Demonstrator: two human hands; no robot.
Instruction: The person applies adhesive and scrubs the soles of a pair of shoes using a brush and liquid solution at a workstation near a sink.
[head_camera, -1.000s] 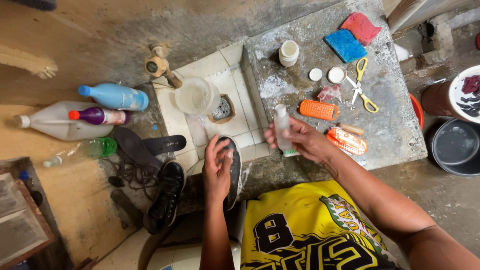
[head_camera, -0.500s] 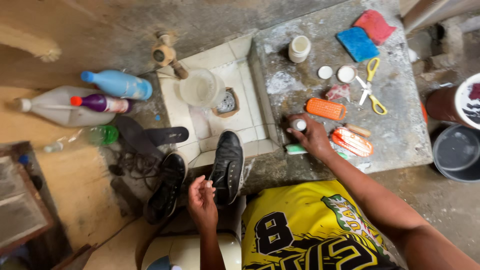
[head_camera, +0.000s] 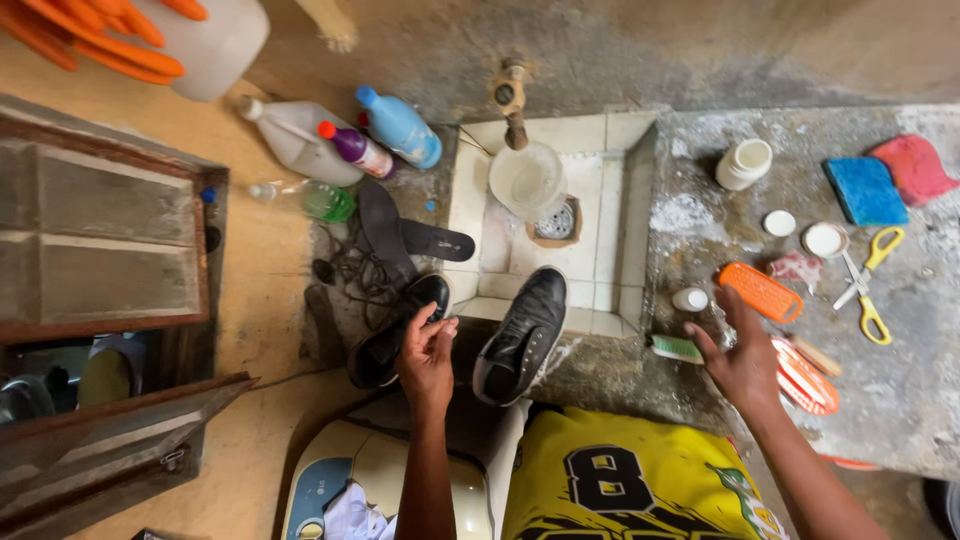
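My left hand (head_camera: 428, 358) rests on a black shoe (head_camera: 378, 352) that lies on the floor left of the tiled basin, with its fingers curled at the shoe's opening. A second black shoe (head_camera: 522, 335) leans on the basin's front edge, just right of that hand. My right hand (head_camera: 745, 362) hovers over the concrete counter (head_camera: 900, 400) with fingers spread and holds nothing. A small white bottle (head_camera: 690, 299) stands just beyond its fingertips. A green brush (head_camera: 676, 348) lies to its left, an orange brush (head_camera: 760, 292) ahead and an orange object (head_camera: 806, 380) to its right.
A tap (head_camera: 512, 100) hangs over a clear cup (head_camera: 525, 178) in the tiled basin (head_camera: 605, 215). Bottles (head_camera: 350, 140), black insoles (head_camera: 400, 235) and laces lie to the left. Yellow scissors (head_camera: 868, 285), sponges (head_camera: 865, 190), a white jar (head_camera: 745, 163) and lids sit on the counter. A wooden cabinet (head_camera: 110, 240) stands at left.
My right hand has let go of the small white bottle, which now stands on the counter. My left hand has moved from the right shoe to the left one.
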